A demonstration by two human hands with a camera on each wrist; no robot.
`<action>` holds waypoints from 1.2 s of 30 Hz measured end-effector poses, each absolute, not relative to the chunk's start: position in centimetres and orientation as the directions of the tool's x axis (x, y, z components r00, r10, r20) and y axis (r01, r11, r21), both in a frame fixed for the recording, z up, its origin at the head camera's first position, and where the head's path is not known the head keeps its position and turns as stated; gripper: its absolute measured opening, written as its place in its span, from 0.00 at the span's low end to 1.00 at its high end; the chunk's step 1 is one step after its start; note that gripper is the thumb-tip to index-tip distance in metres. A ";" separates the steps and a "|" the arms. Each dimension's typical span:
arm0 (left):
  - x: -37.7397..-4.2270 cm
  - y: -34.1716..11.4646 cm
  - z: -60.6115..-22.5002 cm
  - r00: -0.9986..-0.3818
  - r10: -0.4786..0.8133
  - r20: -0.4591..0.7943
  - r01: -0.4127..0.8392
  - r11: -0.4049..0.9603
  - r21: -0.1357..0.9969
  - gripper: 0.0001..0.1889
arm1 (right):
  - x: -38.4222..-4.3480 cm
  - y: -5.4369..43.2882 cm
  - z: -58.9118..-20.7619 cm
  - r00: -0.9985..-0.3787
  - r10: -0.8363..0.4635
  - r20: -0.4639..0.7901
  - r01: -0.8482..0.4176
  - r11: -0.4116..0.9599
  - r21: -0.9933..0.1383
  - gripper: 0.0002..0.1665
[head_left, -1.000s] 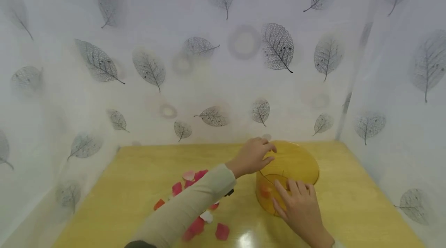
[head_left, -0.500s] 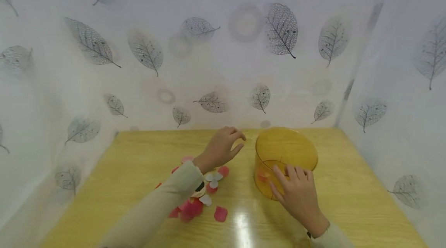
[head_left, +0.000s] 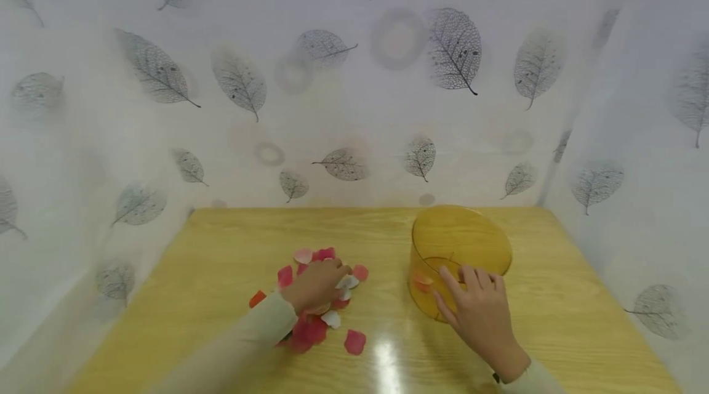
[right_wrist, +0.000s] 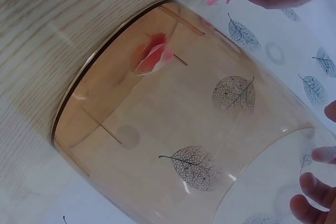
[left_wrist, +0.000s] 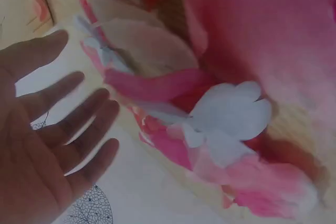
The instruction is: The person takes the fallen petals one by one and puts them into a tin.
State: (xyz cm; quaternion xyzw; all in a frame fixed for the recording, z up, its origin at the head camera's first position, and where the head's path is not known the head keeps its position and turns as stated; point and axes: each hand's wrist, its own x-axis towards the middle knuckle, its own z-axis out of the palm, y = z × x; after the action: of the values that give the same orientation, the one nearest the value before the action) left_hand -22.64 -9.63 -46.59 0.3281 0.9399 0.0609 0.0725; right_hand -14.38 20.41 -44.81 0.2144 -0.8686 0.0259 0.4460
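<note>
Main change is on the left: the left hand (head_left: pixel 318 286) is no longer hovering at the rim of the amber container (head_left: pixel 465 234) as it was a second ago; it is now hanging low over the petal pile (head_left: pixel 310 329), with the container standing at the hand's 3 o'clock. Left fingers are reaching out nearly straight with gaps between them, and the palm is showing bare in the left wrist view, so nothing is being held; contact with a petal isn't showing clearly. A white flower (left_wrist: pixel 228 114) is lying among the petals there. Right hand (head_left: pixel 482 320) is staying put at the container's 5 o'clock, fingers loosely bent, thumb wide of them, not visibly gripping anything; cannot tell whether a fingertip is touching the wall. Container is standing on the wooden tabletop (head_left: pixel 554 295), and a pinkish petal (head_left: pixel 423 281) is showing through its wall, low at 8 o'clock, same spot as before. A loose pink petal (head_left: pixel 354 341) is lying at the pile's 5 o'clock, an orange petal (head_left: pixel 257 298) at 9. Reading: work is probably shifting from container to pile, right hand minding the container; likely early days, since most petals are lying outside. Petals are overlapping, so the fingers could be catching several at once.
</note>
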 end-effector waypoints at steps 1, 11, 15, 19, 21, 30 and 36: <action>-22.6 -9.7 -46.9 -0.784 0.612 -0.105 0.597 0.789 0.145 0.20 | -14.4 20.5 -44.8 -0.508 -0.347 0.788 -0.396 0.907 0.144 0.29; -18.8 -8.6 -47.2 -0.576 0.818 -0.020 0.814 0.575 0.078 0.15 | -14.4 20.4 -45.0 -0.505 -0.351 0.789 -0.401 0.904 0.145 0.29; -16.9 -8.4 -48.1 -0.461 0.887 -0.009 0.886 0.461 0.041 0.14 | -14.3 20.3 -44.9 -0.507 -0.346 0.790 -0.399 0.906 0.141 0.28; -15.9 -8.4 -48.7 -0.427 0.904 0.022 0.904 0.425 0.041 0.13 | -14.3 20.5 -45.0 -0.514 -0.343 0.786 -0.393 0.909 0.140 0.29; -15.6 -8.4 -48.7 -0.429 0.903 0.033 0.903 0.428 0.045 0.11 | -14.2 20.6 -45.1 -0.528 -0.341 0.778 -0.381 0.914 0.141 0.29; -15.7 -8.2 -48.6 -0.448 0.894 0.023 0.894 0.448 0.032 0.07 | -14.0 20.8 -45.2 -0.557 -0.335 0.760 -0.356 0.923 0.146 0.32; -15.8 -8.2 -48.6 -0.454 0.890 0.034 0.891 0.453 0.028 0.05 | -14.0 20.7 -45.2 -0.561 -0.341 0.754 -0.354 0.922 0.153 0.33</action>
State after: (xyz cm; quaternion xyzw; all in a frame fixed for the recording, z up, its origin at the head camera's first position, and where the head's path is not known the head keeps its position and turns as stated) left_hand -15.82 -8.19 -48.60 0.5225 0.8523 0.0206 -0.0071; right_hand -13.98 20.66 -45.15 0.1967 -0.8835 0.0081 0.4250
